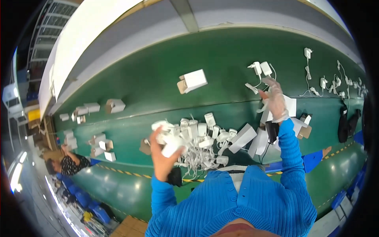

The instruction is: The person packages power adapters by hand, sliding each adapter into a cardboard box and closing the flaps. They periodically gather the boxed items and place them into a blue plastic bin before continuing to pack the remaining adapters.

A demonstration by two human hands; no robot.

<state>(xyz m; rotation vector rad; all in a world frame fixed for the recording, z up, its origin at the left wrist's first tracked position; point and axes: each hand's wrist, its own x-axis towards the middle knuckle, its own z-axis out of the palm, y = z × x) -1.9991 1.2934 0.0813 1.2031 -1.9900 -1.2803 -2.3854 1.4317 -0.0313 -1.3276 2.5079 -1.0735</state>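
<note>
My left hand (162,156) is closed around white power adapters (172,143), above the left edge of a heap of white adapters and tangled cables (199,148). Some of what it holds blurs into the heap. A see-through glove covers my right hand (275,103), reaching to the far belt with thumb and fingers apart. Just beyond its fingertips lie two white plug adapters, one with its prongs showing (257,68) and one beside it (266,69). A coiled white cable (251,88) lies left of its fingers.
White boxes (243,138) stand beside the heap, below my right hand. An open white box (195,79) lies on the far belt. More adapters with cables (308,73) lie to the right. Several boxes (91,107) sit at the left, near another person (73,162).
</note>
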